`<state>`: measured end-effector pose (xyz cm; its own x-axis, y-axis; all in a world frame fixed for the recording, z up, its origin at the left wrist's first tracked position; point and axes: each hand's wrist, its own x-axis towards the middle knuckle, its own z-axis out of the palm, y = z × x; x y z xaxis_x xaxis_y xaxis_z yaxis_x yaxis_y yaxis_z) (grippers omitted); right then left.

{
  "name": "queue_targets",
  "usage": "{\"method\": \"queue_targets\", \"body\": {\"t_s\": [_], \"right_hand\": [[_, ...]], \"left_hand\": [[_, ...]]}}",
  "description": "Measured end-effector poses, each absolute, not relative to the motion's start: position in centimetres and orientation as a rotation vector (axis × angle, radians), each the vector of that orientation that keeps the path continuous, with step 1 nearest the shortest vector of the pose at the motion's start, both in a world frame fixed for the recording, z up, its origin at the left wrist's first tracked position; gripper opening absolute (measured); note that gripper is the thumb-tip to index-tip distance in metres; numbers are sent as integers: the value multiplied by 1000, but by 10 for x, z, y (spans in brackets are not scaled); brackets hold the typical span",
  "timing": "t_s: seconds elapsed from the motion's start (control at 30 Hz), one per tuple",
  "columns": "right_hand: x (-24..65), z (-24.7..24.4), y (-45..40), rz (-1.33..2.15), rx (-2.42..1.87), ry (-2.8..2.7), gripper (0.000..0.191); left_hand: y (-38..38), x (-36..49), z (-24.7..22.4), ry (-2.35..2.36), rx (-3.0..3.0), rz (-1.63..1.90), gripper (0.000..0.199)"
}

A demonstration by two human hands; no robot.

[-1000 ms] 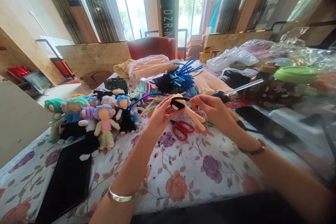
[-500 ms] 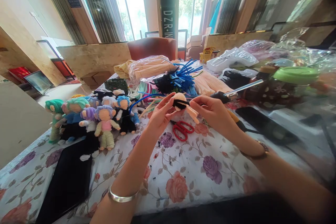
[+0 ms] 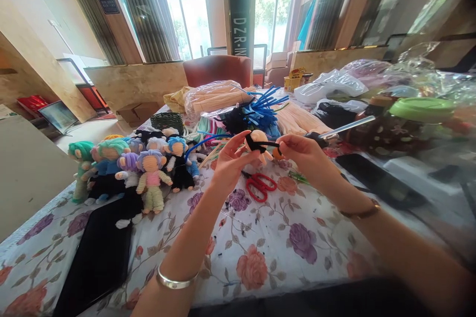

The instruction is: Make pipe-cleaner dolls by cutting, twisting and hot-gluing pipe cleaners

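Observation:
A small peach doll [image 3: 259,136] made of fuzzy stems is pinched in my left hand [image 3: 235,158], between the thumb and the fingers. A black pipe cleaner [image 3: 268,144] lies across the doll and runs out to the right. Its free end is gripped between the thumb and fingertips of my right hand [image 3: 303,154]. Peach strands hang below the doll. Red-handled scissors [image 3: 261,187] lie on the flowered tablecloth [image 3: 256,233] just under my hands. Part of the doll is hidden by my left fingers.
Several finished dolls [image 3: 151,173] stand at the left, behind a black tablet-like slab [image 3: 98,252]. Blue pipe cleaners [image 3: 266,106] and peach bundles [image 3: 217,96] lie at the back. On the right are a glue gun [image 3: 316,136], a dark phone [image 3: 379,178] and a green-lidded jar [image 3: 422,109].
My right hand has moved slightly right, drawing the black pipe cleaner out from the doll. The doll has turned in my left hand, and its peach strands now hang more directly below it.

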<state>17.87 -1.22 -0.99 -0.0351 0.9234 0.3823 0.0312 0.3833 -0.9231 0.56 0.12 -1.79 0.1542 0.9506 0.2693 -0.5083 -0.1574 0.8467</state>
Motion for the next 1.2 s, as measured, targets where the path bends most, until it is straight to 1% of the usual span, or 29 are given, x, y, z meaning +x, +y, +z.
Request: {"method": "queue_targets", "body": {"t_s": [0.17, 0.3, 0.67, 1.03, 1.1, 1.2], "right_hand": [[179, -12, -11, 1013, -921, -1392, 32], [179, -12, -12, 1027, -902, -1381, 32], [176, -13, -10, 803, -956, -1393, 29], [176, -8, -12, 697, -1028, -1474, 29], [175, -7, -14, 710, -1009, -1472, 29], [174, -5, -17, 817, -989, -1448, 32]], "left_hand": [[5, 7, -22, 594, 1103, 1441, 52], [7, 7, -24, 626, 1118, 1461, 53], [5, 8, -20, 682, 1157, 1578, 48], [0, 5, -13, 547, 1038, 1441, 50], [-1, 5, -13, 543, 1043, 1443, 49], [-1, 6, -13, 553, 1070, 1440, 49]]}}
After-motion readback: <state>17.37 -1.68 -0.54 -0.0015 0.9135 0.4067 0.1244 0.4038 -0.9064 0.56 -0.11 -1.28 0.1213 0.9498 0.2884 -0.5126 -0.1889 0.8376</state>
